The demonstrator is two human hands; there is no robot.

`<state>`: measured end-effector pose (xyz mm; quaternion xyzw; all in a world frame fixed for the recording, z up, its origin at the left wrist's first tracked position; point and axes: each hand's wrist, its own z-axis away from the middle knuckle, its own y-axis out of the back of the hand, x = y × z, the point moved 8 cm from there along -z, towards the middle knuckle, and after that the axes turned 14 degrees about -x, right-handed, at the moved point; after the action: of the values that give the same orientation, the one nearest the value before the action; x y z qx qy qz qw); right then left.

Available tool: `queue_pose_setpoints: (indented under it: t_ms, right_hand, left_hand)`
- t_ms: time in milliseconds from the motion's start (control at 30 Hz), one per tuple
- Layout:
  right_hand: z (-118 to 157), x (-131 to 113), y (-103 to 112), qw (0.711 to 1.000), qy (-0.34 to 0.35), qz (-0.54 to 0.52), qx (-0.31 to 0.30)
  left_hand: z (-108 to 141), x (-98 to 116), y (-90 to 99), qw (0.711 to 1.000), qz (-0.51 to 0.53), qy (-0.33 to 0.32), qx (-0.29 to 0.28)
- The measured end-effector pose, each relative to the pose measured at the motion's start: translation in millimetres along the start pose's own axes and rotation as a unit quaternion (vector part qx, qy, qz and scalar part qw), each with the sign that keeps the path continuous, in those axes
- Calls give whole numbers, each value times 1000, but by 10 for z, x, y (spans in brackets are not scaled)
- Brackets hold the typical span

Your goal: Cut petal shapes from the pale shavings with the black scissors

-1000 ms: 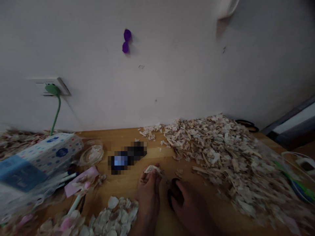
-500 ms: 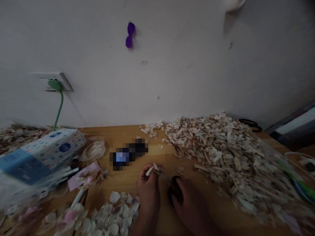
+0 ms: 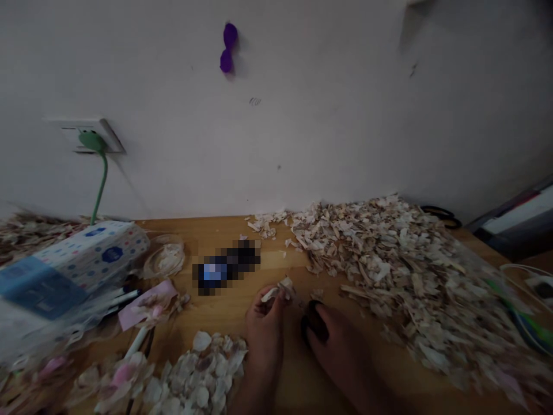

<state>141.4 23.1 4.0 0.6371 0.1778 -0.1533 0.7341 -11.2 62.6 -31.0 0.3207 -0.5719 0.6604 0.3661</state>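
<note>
Between thumb and fingers, my left hand (image 3: 265, 323) pinches a thin, pale dried piece (image 3: 279, 289), petal-like in look; its exact kind is unclear. My right hand (image 3: 339, 337) grips black-handled scissors (image 3: 314, 324), fingers through the loops. The blades point at the pale piece and are too blurred to show whether they touch it. Beside my left wrist lies a heap of rounded, pale petal-like pieces (image 3: 201, 369). To the right of my right hand spreads a large pile of dry, beige and brown scraps (image 3: 389, 271).
A tissue pack (image 3: 103, 253) lies at the left, by a pink paper (image 3: 149, 302) and a clear round dish (image 3: 164, 256). A pixelated dark object (image 3: 227, 266) sits mid-table. Behind is a wall with a socket and green plug (image 3: 91, 139). Another black-handled item (image 3: 441, 216) lies back right.
Both hands have shifted slightly up and to the right. The pale piece has turned in my left fingers. The view has tilted down a little.
</note>
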Motion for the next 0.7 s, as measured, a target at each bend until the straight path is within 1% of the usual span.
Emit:
queue_pose_setpoints:
  t_ms: [100,233,333,500,633,700]
  right_hand:
    - [-6,4,24,1000,3,-1,-4]
    - [4,-14,19,1000,4,5,-22]
    - [17,-23,17,1000,1,19,-22]
    - [17,-20,6,999,4,14,-33]
    - [19,0,24,999,-7,2,-31]
    - [20,17,28,999,-9,-15,-28]
  left_hand:
    - [-3,-15,16,1000,-4,0,-5]
    - [-1,-49,33,999,46,5,8]
    - [-3,-56,22,998,68,4,4]
    - [0,-57,27,999,35,13,0]
    - [-6,-62,-7,999,28,26,-16]
    - [-4,-56,-4,999,20,30,-10]
